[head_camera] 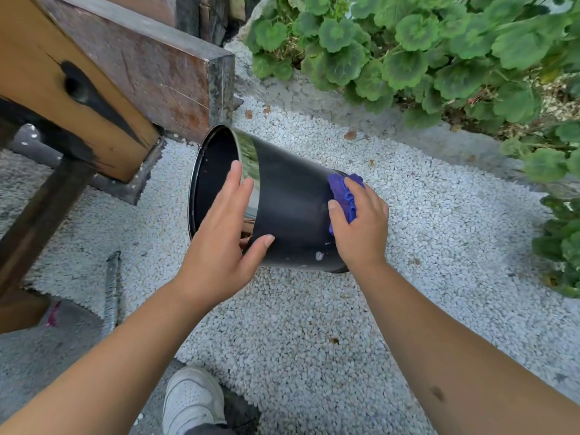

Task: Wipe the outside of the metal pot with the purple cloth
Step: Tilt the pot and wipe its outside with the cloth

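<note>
A black metal pot [292,199] with a shiny band near its rim lies tilted on its side over white gravel, its open mouth facing left. My left hand [226,227] grips the pot's wall close to the rim, fingers spread over the shiny band. My right hand [361,221] presses a bunched purple cloth [343,193] against the pot's outside near its base. Most of the cloth is hidden under my fingers.
White gravel [314,324] covers the ground. A wooden post and a rusty stone slab [150,64] stand at the upper left. Green leafy plants [423,48] line a concrete kerb at the upper right. My white shoe [194,400] is at the bottom.
</note>
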`<state>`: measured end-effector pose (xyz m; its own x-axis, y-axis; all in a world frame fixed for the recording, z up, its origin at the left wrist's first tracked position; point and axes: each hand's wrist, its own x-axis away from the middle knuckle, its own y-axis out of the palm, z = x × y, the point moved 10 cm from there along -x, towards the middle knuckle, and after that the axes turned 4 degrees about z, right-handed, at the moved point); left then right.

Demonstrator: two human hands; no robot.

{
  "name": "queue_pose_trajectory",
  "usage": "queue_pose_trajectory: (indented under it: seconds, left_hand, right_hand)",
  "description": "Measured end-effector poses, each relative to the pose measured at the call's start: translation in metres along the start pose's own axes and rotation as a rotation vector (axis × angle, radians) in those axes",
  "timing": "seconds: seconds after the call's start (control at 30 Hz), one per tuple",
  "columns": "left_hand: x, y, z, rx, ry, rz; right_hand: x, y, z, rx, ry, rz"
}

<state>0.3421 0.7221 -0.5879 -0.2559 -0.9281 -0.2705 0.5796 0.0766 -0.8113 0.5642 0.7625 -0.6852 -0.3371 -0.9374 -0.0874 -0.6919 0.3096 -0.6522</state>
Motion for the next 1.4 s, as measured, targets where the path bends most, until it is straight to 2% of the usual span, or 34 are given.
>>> queue_pose_trajectory:
  seconds: [0.2, 0.33, 0.4, 0.47, 0.53, 0.57, 0.63, 0.73, 0.8, 0.9, 0.97, 1.03, 1.17, 1.27, 1.4]
  left_hand:
    - [0.0, 0.003, 0.001, 0.073, -0.058, -0.023]
    - [-0.002, 0.003, 0.002, 0.076, -0.07, -0.03]
    - [-0.003, 0.003, 0.0, 0.067, -0.08, -0.024]
    - [-0.005, 0.001, -0.004, 0.064, -0.091, -0.008]
    - [-0.008, -0.002, -0.007, 0.062, -0.097, 0.011]
    - [-0.01, -0.003, -0.008, 0.067, -0.096, 0.02]
    - [-0.011, -0.005, -0.009, 0.083, -0.088, 0.041]
    - [-0.014, -0.008, -0.013, 0.09, -0.085, 0.055]
    - [-0.015, -0.009, -0.017, 0.085, -0.092, 0.058]
    - [-0.016, -0.012, -0.022, 0.084, -0.095, 0.076]
    - [-0.015, -0.012, -0.025, 0.088, -0.112, 0.079]
    - [-0.015, -0.013, -0.026, 0.098, -0.126, 0.074]
    - [-0.015, -0.014, -0.023, 0.103, -0.125, 0.074]
    - [-0.018, -0.016, -0.025, 0.113, -0.152, 0.087]
    - [-0.022, -0.017, -0.03, 0.125, -0.176, 0.095]
  right_hand:
    - [-0.005, -0.001, 0.008, -0.008, 0.025, -0.03]
    - [-0.019, -0.013, 0.019, 0.094, 0.027, -0.045]
    - [-0.026, -0.032, 0.037, -0.079, 0.241, 0.061]
    - [-0.028, -0.046, 0.049, -0.413, 0.507, 0.21]
    - [-0.034, -0.039, 0.041, -0.744, 0.655, 0.217]
    - [-0.039, -0.027, 0.028, -0.935, 0.694, 0.141]
    - [-0.039, 0.001, -0.015, -1.277, 0.761, -0.173]
    - [-0.022, 0.017, -0.083, -1.393, 0.691, -0.731]
    - [-0.011, 0.019, -0.104, -1.304, 0.582, -0.943]
    - [-0.003, 0.031, -0.095, -0.992, 0.583, -1.003]
    - [-0.01, 0.035, -0.079, -0.802, 0.603, -0.915]
    - [-0.023, 0.033, -0.074, -0.694, 0.539, -0.827]
    - [-0.055, 0.02, -0.082, -0.092, 0.133, -0.63]
    - [-0.054, 0.004, -0.115, 0.002, -0.093, -0.33]
    - [-0.019, 0.015, -0.134, 0.247, -0.256, -0.232]
